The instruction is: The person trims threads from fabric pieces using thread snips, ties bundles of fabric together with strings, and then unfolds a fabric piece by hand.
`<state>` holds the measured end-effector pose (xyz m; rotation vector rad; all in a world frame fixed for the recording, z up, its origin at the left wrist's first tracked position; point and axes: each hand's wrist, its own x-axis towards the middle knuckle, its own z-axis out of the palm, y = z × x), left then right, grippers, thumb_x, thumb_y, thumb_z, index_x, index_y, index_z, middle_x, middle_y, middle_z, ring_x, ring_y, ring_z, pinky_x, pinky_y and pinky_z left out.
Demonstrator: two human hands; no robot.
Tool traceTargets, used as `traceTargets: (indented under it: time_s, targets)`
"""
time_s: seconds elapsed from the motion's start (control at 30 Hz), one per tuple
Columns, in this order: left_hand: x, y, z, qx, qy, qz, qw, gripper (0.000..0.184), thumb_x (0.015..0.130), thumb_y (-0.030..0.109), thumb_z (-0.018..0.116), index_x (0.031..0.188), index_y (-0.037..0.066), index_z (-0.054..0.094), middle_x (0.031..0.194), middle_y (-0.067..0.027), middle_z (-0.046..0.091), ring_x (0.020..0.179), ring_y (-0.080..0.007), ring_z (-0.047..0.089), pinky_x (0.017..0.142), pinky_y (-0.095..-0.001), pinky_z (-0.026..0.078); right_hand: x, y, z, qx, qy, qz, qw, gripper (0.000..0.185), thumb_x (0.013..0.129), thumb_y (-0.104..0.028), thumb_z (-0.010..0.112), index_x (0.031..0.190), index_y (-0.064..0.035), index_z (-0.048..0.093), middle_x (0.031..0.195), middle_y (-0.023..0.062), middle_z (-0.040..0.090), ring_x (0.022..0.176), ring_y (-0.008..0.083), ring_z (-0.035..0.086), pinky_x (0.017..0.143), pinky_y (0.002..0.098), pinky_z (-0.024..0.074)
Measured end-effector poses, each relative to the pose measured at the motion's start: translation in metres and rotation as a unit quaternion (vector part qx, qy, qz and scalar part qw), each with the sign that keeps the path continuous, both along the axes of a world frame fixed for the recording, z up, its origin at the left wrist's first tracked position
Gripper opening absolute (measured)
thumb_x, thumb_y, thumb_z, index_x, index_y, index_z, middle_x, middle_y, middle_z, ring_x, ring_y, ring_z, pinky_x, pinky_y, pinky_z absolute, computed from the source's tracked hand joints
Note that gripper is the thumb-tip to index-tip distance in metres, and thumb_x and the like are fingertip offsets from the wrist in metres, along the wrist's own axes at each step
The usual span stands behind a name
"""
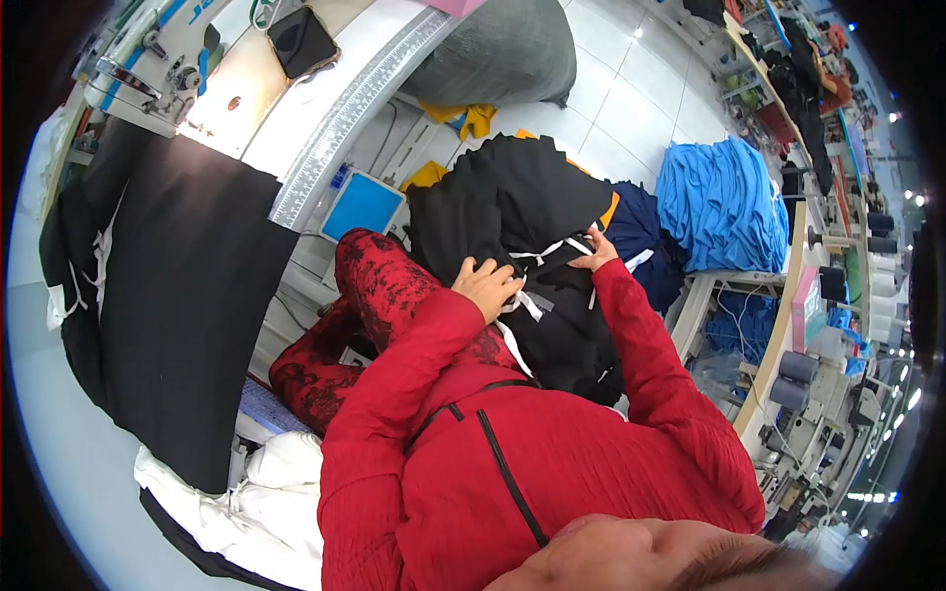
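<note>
A heap of black garments (pixel 493 192) with white strips lies across my lap and beside my knee. My left hand (pixel 488 289) rests on it, fingers curled over the black cloth near a white strip (pixel 527 303). To its right, my right hand (pixel 596 252) pinches the edge of a black piece near another white strip (pixel 557 248). The undersides of both hands and the exact grip are partly hidden by the cloth.
On the left, black cloth (pixel 187 286) hangs off the sewing machine table, which holds a phone (pixel 304 43) and a ruler strip (pixel 360 103). Blue garments (pixel 724 202) are stacked at right beside navy cloth (pixel 636 231). A grey sack (pixel 503 49) stands beyond; white cloth (pixel 266 512) lies lower left.
</note>
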<state>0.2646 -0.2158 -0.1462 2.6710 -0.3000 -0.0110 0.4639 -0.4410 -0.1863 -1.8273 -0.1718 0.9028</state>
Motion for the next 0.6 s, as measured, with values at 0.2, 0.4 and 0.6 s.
traceTargets:
  time_s: [0.2,0.4,0.6]
  targets:
    - [-0.007,-0.003,-0.003,0.027,0.034,0.022,0.999,0.051,0.064,0.017,0.070,0.113,0.025,0.057,0.099,0.0019,0.051,0.094,-0.0189,0.047,0.075,-0.0396,0.032,-0.008,0.017,0.049,-0.148,-0.468,0.111,0.864,0.053,0.061,-0.021,0.080,0.104,-0.0012,0.056,0.097,0.0141,0.059,0.093,0.0281,0.056,0.080,0.0355,0.0454]
    - [-0.004,-0.007,-0.009,0.039,0.027,0.021,0.999,0.054,0.063,0.022,0.073,0.114,0.028,0.057,0.099,0.0004,0.050,0.095,-0.0203,0.045,0.073,-0.0396,0.033,-0.061,0.087,0.024,-0.433,-0.422,0.189,0.774,0.091,0.055,-0.039,0.077,0.129,-0.0052,0.036,0.108,0.0193,0.053,0.100,0.0354,0.052,0.086,0.0420,0.0410]
    - [-0.007,-0.011,-0.009,0.066,0.015,0.030,0.997,0.034,0.078,0.018,0.054,0.110,0.028,0.061,0.100,-0.0005,0.051,0.097,-0.0210,0.046,0.076,-0.0405,0.034,-0.027,0.113,0.022,-0.528,-0.249,0.221,0.781,0.116,0.052,-0.040,0.079,0.142,-0.0094,0.013,0.113,0.0170,0.057,0.104,0.0294,0.057,0.089,0.0395,0.0446]
